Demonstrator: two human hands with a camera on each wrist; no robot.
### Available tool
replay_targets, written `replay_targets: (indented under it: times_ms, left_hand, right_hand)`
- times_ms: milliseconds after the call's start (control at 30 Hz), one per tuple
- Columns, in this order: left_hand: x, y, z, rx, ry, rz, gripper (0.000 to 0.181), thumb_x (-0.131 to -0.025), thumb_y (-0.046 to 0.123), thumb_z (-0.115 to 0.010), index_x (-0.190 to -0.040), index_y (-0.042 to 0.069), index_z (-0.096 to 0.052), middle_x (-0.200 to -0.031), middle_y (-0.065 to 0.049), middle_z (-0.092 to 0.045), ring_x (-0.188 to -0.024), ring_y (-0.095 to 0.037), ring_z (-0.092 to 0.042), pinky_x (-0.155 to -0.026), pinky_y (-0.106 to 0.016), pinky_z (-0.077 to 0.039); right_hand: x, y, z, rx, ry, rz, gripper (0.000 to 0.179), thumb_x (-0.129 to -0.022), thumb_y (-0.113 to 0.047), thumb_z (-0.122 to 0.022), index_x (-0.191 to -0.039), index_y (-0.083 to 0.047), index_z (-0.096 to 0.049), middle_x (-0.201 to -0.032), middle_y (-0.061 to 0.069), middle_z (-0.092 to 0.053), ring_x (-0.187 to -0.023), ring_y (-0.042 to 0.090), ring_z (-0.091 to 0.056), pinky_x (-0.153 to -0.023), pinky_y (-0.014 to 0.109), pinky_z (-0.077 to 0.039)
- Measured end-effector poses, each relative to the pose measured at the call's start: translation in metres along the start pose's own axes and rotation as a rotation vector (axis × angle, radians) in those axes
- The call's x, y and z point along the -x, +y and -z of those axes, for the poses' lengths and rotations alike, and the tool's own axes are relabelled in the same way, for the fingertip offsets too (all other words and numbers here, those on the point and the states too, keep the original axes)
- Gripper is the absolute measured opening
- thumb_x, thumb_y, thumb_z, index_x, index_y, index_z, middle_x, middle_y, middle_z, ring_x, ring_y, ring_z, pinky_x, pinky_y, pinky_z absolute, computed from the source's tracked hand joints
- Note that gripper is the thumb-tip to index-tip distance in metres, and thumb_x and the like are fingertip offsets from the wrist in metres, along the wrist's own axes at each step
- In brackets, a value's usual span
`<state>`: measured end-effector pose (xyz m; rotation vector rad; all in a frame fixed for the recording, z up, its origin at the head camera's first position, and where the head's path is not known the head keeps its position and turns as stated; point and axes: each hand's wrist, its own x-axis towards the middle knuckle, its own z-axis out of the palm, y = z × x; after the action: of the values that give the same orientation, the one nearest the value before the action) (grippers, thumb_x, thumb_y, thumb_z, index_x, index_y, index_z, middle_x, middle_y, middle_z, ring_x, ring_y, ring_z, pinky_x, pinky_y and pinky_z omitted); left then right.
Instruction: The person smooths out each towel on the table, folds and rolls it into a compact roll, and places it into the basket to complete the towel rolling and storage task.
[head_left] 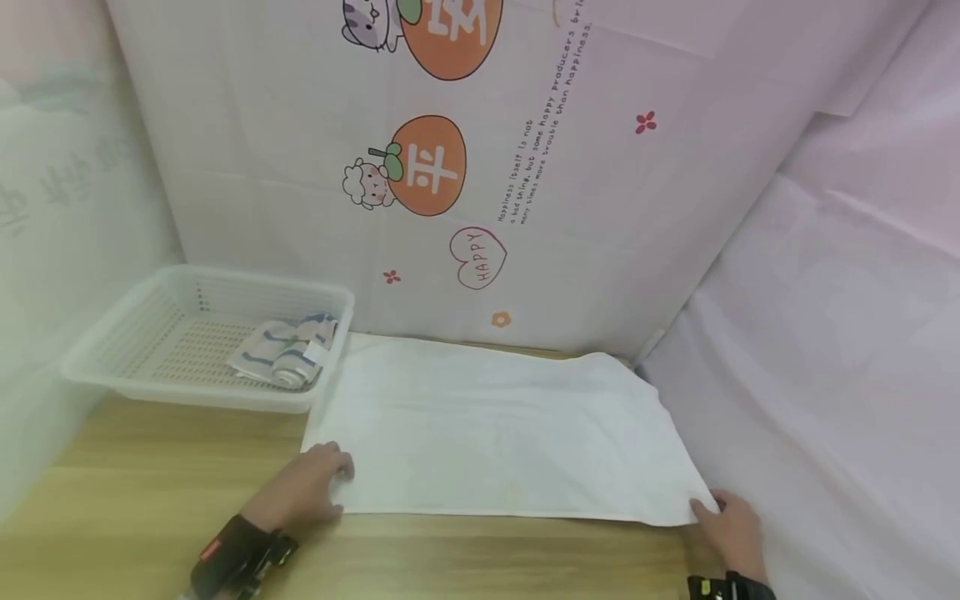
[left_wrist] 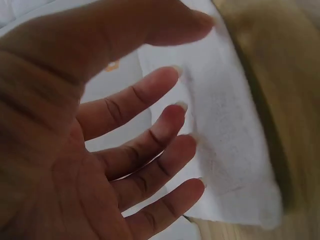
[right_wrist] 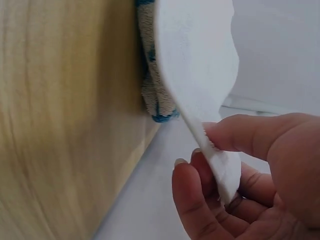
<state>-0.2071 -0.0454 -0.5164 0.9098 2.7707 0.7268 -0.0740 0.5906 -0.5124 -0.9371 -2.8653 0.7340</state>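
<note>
A white cloth [head_left: 495, 425] lies spread over the wooden table. My left hand [head_left: 311, 483] is at its front left corner; in the left wrist view the fingers [left_wrist: 170, 120] are spread and loosely bent, fingertips right at the cloth's surface, with nothing gripped. At the front right corner my right hand [head_left: 731, 529] pinches the cloth between thumb and fingers [right_wrist: 187, 192], and that edge is raised off the table. Below the raised edge, in the right wrist view, shows a beige terry towel [right_wrist: 148, 85] with blue parts, mostly hidden by the white cloth.
A white plastic basket [head_left: 150, 312] stands at the back left, against the cloth's left edge, with folded blue-striped towels [head_left: 288, 354] inside. Printed white sheeting [head_left: 585, 275] hangs along the back, and plain sheeting [head_left: 825, 400] closes off the right. Bare wood [head_left: 450, 558] runs along the front.
</note>
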Motion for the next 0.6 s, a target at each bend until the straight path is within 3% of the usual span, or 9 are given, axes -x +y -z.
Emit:
replay_targets:
  times_ms: [167, 300, 400, 600]
  left_hand:
    - [0.012, -0.002, -0.001, -0.006, 0.004, -0.016, 0.044, -0.052, 0.006, -0.078, -0.092, 0.015, -0.063, -0.091, 0.003, -0.054, -0.085, -0.017, -0.052, -0.077, -0.042, -0.054]
    - [0.015, -0.007, -0.004, -0.015, 0.048, -0.036, 0.04, -0.055, -0.002, -0.073, -0.087, 0.017, -0.06, -0.086, 0.005, -0.053, -0.08, -0.013, -0.05, -0.072, -0.037, -0.052]
    - [0.015, -0.011, -0.004, -0.002, 0.091, -0.053, 0.035, -0.061, -0.003, -0.071, -0.084, 0.019, -0.059, -0.082, 0.009, -0.054, -0.078, -0.011, -0.053, -0.071, -0.033, -0.052]
    - [0.014, -0.017, 0.013, 0.06, 0.173, -0.106, 0.026, -0.074, -0.002, -0.072, -0.088, 0.018, -0.066, -0.085, 0.009, -0.065, -0.08, -0.01, -0.062, -0.072, -0.032, -0.056]
  right_hand:
    - [0.001, -0.011, 0.011, -0.022, 0.053, 0.006, 0.054, -0.096, -0.022, -0.061, -0.127, 0.021, -0.051, -0.119, 0.043, -0.058, -0.105, 0.054, -0.06, -0.084, 0.059, -0.052]
    - [0.005, -0.016, 0.02, -0.057, 0.127, -0.03, 0.051, -0.095, -0.019, -0.055, -0.132, 0.015, -0.047, -0.118, 0.042, -0.057, -0.099, 0.051, -0.062, -0.076, 0.054, -0.053]
    - [0.006, -0.014, 0.026, -0.054, 0.16, -0.005, 0.043, -0.095, -0.016, -0.052, -0.128, 0.011, -0.052, -0.115, 0.039, -0.059, -0.095, 0.049, -0.061, -0.072, 0.049, -0.051]
    - [0.006, -0.01, 0.038, -0.074, 0.158, 0.015, 0.039, -0.096, -0.018, -0.051, -0.12, 0.009, -0.064, -0.085, 0.019, -0.07, -0.066, 0.021, -0.061, -0.054, 0.03, -0.044]
